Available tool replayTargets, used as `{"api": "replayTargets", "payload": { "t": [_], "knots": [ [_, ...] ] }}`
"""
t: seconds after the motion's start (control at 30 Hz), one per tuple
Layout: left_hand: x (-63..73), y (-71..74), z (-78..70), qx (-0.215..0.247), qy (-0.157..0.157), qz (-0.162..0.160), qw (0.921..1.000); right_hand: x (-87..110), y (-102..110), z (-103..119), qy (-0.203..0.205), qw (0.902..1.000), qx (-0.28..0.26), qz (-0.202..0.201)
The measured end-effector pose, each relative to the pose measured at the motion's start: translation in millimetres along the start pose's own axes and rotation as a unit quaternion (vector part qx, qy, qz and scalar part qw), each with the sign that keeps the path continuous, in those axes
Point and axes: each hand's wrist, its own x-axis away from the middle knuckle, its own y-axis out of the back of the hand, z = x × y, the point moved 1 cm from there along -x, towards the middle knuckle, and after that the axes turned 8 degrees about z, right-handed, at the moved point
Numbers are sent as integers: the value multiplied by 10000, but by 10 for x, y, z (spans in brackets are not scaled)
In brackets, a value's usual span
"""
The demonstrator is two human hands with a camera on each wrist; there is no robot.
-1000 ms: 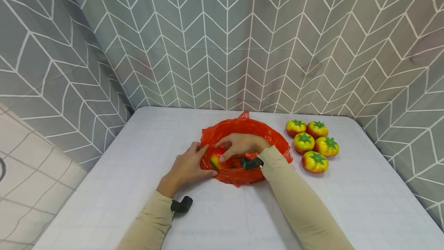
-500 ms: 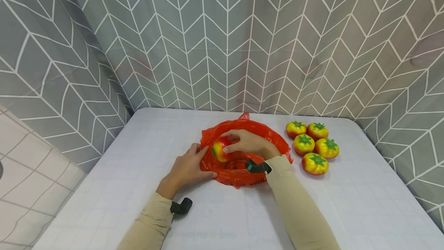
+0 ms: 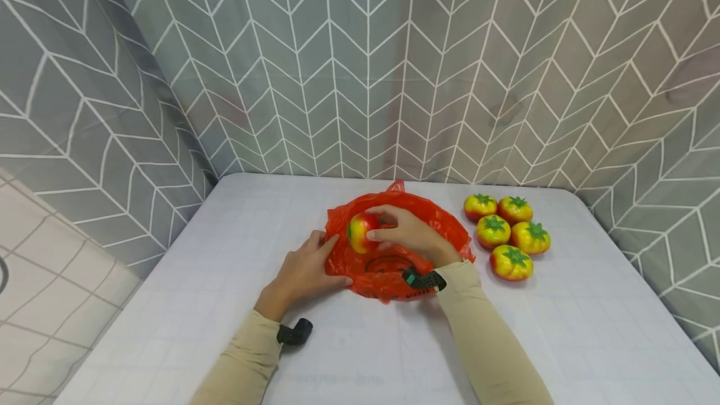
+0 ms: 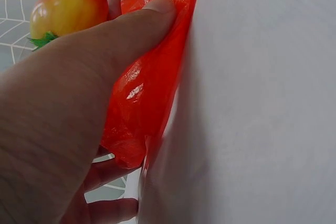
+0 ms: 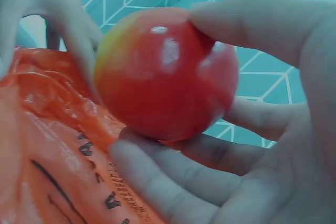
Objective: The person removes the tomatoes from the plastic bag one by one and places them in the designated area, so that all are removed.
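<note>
Pinched between the thumb and fingers of my right hand is a glossy red-and-yellow tomato. Its green leafy top points left, and it hangs over the mouth of a red plastic bag. The right wrist view shows the tomato close up, with a thumb above and fingers curled below it. My left hand holds the bag's left rim. In the left wrist view its thumb lies over the bag while other fingers sit behind the plastic.
Several similar tomatoes stand grouped on the white table, right of the bag. A grey curtain with white chevron lines closes off the back and sides. Each wrist wears a dark camera strap.
My right hand has lifted the tomato up from inside the bag, away from the left hand's thumb and slightly to the right. The left hand keeps its place on the rim.
</note>
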Motion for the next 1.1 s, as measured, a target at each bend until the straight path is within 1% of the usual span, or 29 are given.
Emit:
{"api": "replayTargets", "payload": {
  "t": [0.13, 0.27, 0.37, 0.6, 0.8, 0.93, 1.1],
  "knots": [
    [-12, -4, -6, 9, -10, 14, 10000, 31, -17, -35, 44, 9998, -180, -93],
    [-14, -4, 2, -4, -5, 65, 10000, 58, -4, -69, 213, 9992, -304, -148],
    [-16, -1, 2, -45, -29, 30, 10000, 102, 27, -82, 338, 9985, -375, -219],
    [-11, 8, 0, -109, -88, -14, 9999, 207, 90, -110, 396, 9976, -421, -375],
    [-7, 11, 7, -118, -93, -63, 9999, 292, 144, -143, 317, 9967, -605, -430],
    [-7, 6, 10, -118, -90, -59, 9999, 371, 171, -151, 231, 9960, -638, -576],
    [1, -1, 6, -139, -119, -81, 9998, 471, 182, -135, 224, 9939, -785, -741]
  ]
}}
